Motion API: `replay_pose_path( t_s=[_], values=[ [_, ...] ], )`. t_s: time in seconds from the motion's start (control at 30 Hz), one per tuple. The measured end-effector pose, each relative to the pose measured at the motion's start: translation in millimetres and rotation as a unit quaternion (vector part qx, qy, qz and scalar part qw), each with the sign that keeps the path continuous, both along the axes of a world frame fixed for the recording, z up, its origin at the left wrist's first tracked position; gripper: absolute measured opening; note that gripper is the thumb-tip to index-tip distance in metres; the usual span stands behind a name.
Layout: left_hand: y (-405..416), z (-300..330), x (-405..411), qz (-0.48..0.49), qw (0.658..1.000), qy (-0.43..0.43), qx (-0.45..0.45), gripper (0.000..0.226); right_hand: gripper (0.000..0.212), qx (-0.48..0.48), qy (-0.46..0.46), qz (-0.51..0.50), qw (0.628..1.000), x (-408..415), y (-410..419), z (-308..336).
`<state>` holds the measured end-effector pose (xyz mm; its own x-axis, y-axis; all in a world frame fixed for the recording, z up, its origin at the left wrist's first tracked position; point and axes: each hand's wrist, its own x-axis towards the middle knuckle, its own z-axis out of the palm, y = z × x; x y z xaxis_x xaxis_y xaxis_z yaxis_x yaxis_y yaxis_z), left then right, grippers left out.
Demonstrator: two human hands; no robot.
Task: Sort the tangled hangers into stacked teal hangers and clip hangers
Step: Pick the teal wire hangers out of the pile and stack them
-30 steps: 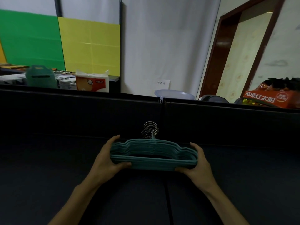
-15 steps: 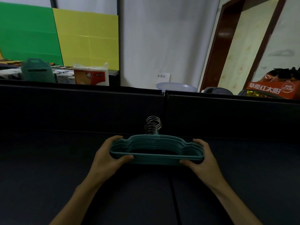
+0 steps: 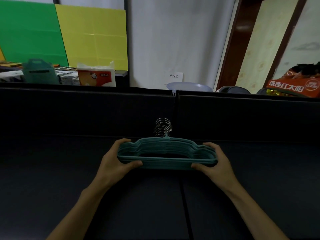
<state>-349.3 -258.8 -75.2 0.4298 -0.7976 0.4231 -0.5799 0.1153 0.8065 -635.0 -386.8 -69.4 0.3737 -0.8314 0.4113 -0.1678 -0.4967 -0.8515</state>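
A neat stack of several teal hangers [image 3: 166, 161] lies flat just above the dark table [image 3: 52, 179], its metal hooks [image 3: 163, 127] bunched together and pointing away from me. My left hand [image 3: 114, 163] grips the stack's left end, thumb on the front bar. My right hand [image 3: 214, 163] grips the right end the same way. No clip hangers are in view.
A black upright panel [image 3: 86, 110] walls off the table's far edge. Behind it stand a tissue pack [image 3: 97, 75], a teal bag [image 3: 39, 71], a pale blue basin [image 3: 188, 86] and an orange box [image 3: 292, 87]. A seam [image 3: 186, 205] runs down the table's middle.
Both hands have carried the stack slightly right and away from me and levelled it; the grip on both ends is unchanged.
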Motion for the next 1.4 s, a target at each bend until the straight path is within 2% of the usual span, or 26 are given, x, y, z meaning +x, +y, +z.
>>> replay_pose_path(
  t_s=[0.23,0.43,0.6,0.8,0.97,1.07,1.13,1.2,1.27,1.4],
  values=[
    [1,-1,0,0.013,0.999,0.02,-0.03,0.074,0.074,0.002,-0.018,0.005,1.0,1,0,0],
    [2,-4,5,-0.021,1.0,0.014,0.004,0.078,0.077,0.003,0.003,0.01,1.0,-3,1,-2],
    [3,0,-1,-0.012,1.0,-0.012,0.005,0.066,0.074,-0.002,0.009,0.001,1.0,-2,3,0],
    [7,5,-3,-0.009,1.0,-0.025,0.007,0.063,0.074,-0.002,0.018,0.003,1.0,-2,4,3],
    [11,18,17,-0.069,0.994,-0.01,0.079,0.078,0.075,0.023,0.079,0.039,0.996,-12,0,18],
    [12,26,29,-0.082,0.992,-0.018,0.094,0.069,0.084,0.016,0.131,0.048,0.99,-19,-3,28],
    [11,32,35,-0.079,0.992,-0.014,0.096,0.062,0.08,0.0,0.139,0.041,0.989,-20,-5,34],
    [9,40,36,-0.087,0.99,-0.04,0.107,0.05,0.07,-0.022,0.141,0.035,0.989,-18,-6,41],
    [5,49,31,-0.109,0.981,-0.108,0.118,0.041,0.058,-0.043,0.143,0.04,0.988,-14,-7,48],
    [-11,62,26,-0.165,0.944,-0.24,0.156,0.044,0.041,-0.101,0.192,0.068,0.974,-3,-11,64]
  ],
)
